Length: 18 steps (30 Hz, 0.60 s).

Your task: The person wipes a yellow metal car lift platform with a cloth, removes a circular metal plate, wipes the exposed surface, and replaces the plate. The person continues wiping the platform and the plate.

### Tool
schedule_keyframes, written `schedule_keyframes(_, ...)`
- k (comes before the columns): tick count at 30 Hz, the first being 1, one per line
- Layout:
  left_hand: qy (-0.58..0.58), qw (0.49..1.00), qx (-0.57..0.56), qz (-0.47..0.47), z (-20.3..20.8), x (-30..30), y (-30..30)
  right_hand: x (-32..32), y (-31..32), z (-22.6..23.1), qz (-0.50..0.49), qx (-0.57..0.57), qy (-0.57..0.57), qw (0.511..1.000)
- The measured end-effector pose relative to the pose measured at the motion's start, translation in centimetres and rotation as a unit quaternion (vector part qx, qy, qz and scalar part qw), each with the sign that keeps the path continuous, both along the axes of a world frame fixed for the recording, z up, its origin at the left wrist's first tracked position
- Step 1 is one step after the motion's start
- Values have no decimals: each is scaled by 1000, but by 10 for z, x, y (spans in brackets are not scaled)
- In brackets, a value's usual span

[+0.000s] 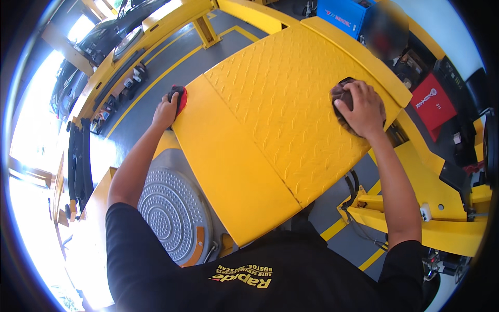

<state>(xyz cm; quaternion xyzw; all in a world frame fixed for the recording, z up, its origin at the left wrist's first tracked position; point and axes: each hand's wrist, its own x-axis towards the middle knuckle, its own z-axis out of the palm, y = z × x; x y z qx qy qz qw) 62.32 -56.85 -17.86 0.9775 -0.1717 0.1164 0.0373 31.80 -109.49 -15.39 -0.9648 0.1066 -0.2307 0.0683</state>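
Observation:
A yellow metal platform (223, 151) with a raised tread pattern on its far part and a smooth near part lies in front of me. On its left edge my left hand (165, 112) is closed round a red and black cloth-like bundle (183, 100). Farther right, my right hand (366, 106) presses a crumpled dark brown cloth (339, 94) onto the treaded surface, its fingers curled over the top. The palm hides part of that cloth.
A grey round plate with raised rings (174, 216) sits below my left arm. Yellow lift beams (436, 234) stand at the right, near a red box or panel (434, 101). At the back is a blue case (343, 15). Yellow lines mark the grey floor (171, 78).

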Motion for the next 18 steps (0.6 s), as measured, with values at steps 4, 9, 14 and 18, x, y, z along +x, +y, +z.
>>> schedule_keyframes(4, 73, 996, 49, 23, 38, -5, -113, 6, -2, 1, -16, -9, 7, 1000)
schedule_keyframes(9, -75, 986, -28, -146, -21, -6, -230, 6, -10, -2, 11, -14, -4, 1000)
schedule_keyframes(14, 10, 959, -55, -278, 7, -60, -212, -1, 0, 0, 14, -19, -9, 1000)
schedule_keyframes(18, 107, 994, -30, -6, 23, 37, -250, 5, 1, -2, 36, 32, -6, 999)
